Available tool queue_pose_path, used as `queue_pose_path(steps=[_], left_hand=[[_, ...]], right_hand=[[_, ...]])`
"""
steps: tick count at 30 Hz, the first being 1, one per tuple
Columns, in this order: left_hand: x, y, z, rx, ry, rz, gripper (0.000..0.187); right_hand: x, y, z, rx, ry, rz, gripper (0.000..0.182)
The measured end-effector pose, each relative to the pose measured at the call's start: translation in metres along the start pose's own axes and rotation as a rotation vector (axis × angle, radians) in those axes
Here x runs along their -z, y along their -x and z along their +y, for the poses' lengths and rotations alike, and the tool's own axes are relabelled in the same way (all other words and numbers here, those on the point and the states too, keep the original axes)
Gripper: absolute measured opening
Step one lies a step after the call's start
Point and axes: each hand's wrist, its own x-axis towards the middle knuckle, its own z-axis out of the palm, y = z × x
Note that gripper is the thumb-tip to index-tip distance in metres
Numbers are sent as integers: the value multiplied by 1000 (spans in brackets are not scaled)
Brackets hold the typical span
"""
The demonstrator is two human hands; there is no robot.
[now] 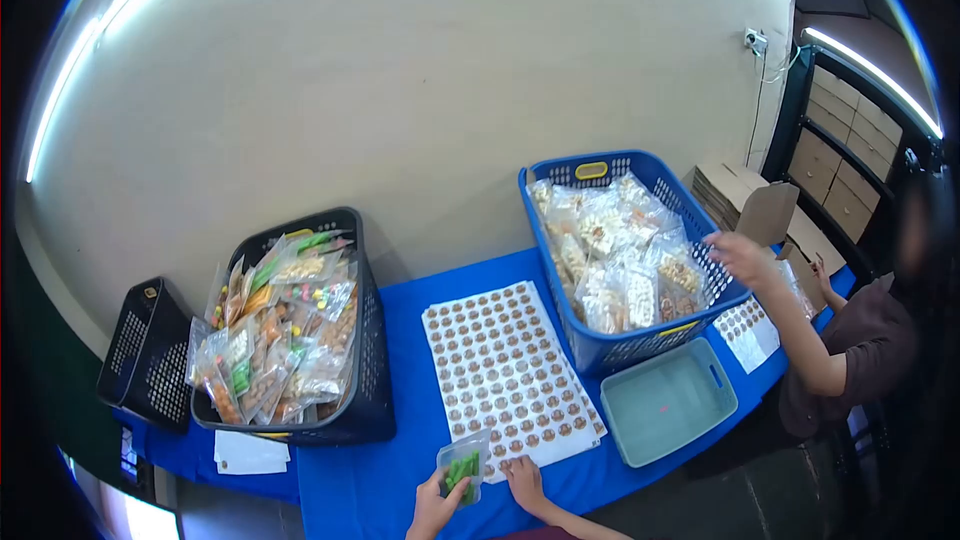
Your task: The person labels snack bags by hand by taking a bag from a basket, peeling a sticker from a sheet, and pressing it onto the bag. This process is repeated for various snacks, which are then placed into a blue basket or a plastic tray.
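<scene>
A clear pouch with green contents (462, 466) is held in my left hand (437, 505), its thumb across the front, at the bottom centre. My right hand (525, 483) lies at the lower edge of a sheet of round brown stickers (500, 370), with its fingertips on the paper; whether they pinch a sticker is too small to tell. The pouch is just left of my right hand, over the sheet's lower left corner. The sheets lie stacked on the blue tablecloth (400, 340).
Left stands a black basket (375, 370) of filled pouches, with another black basket (150, 350) beyond. A blue basket (600, 350) of pouches and a green-grey tray (668, 405) are right. A co-worker (850, 360) reaches toward the blue basket. Cardboard (765, 210) stands behind.
</scene>
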Motion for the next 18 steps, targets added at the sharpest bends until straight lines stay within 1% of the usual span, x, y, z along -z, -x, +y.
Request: queue_pose_path(steps=[3,6,9,10,13,14,15,17,18], left_hand=[[-24,-16,6,17,-21,-45,34],[-56,-37,31,-141,-102,-51,35],[-82,-56,54,-84,-92,-228,36],[-92,-59,58,-160,-26,-202,37],[-103,-62,78,-145,16,-278,38],[-105,-62,80,-172,39,-274,38],[-106,-61,77,-169,25,-271,38],[-104,-59,67,-160,-5,-266,37],[-99,-58,69,-117,-22,-255,37]], right_hand=[[10,1,17,7,35,-15,17],[15,1,21,-9,31,-43,18],[-9,4,35,10,96,138,20],[-12,3,38,-40,43,112,21],[18,-13,17,-187,-118,34,24],[23,-17,16,-234,-166,6,26],[14,-16,25,-244,-182,-6,25],[-29,-8,59,-265,-216,-30,24],[-32,-10,65,-287,-193,-129,21]])
